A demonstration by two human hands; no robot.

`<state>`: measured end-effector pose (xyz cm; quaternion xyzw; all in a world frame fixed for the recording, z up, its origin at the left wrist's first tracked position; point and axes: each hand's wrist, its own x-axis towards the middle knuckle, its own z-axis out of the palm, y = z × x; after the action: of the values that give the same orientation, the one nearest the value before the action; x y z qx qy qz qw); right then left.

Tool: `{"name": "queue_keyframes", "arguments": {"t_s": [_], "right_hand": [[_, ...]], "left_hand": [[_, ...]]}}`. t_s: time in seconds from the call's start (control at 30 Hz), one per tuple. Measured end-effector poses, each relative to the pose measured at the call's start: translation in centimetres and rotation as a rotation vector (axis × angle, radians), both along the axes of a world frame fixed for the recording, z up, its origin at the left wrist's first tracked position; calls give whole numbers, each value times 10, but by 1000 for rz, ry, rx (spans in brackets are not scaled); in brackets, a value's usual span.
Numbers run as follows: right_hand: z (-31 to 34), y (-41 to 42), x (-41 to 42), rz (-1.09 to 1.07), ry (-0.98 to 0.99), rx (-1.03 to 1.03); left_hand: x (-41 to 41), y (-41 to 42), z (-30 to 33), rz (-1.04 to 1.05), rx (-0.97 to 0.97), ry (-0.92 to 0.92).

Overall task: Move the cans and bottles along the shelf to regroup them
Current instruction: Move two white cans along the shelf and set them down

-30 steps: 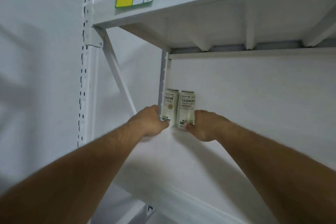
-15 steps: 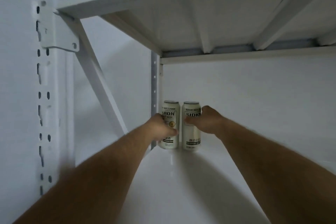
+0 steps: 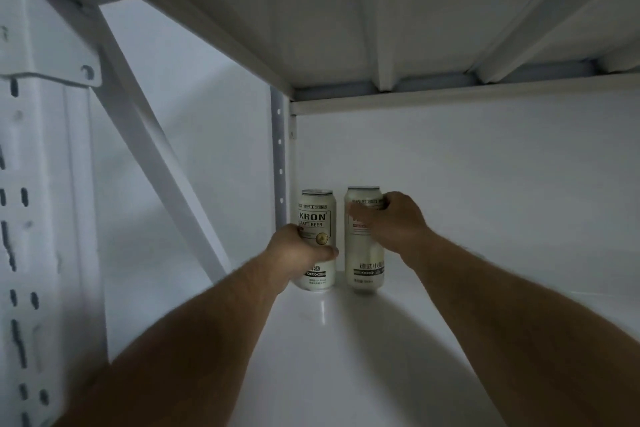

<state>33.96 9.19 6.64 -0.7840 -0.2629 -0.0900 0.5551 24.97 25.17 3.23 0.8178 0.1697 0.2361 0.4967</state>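
Note:
Two tall white beer cans stand upright side by side in the back left corner of the white shelf (image 3: 346, 350). My left hand (image 3: 299, 250) wraps around the middle of the left can (image 3: 317, 215), which carries dark lettering. My right hand (image 3: 394, 222) grips the upper half of the right can (image 3: 363, 263). A narrow gap separates the two cans. The right can looks slightly blurred. Both forearms reach in from the bottom of the view.
A perforated grey upright (image 3: 278, 156) stands just left of the cans. A white diagonal brace (image 3: 152, 135) and a slotted post (image 3: 20, 218) rise on the left. The upper shelf's underside (image 3: 346, 10) hangs overhead. The white back wall (image 3: 485, 184) runs rightwards.
The camera has come closer and lower under the upper shelf. Both hands have closed more firmly around the cans, and a small gap has opened between the two cans.

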Motion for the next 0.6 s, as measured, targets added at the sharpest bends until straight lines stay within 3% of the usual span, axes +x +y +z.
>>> {"name": "queue_keyframes", "arguments": {"t_s": [0.6], "right_hand": [[28, -182, -82, -305, -113, 124]], "left_hand": [[-33, -135, 23, -432, 50, -70]]}}
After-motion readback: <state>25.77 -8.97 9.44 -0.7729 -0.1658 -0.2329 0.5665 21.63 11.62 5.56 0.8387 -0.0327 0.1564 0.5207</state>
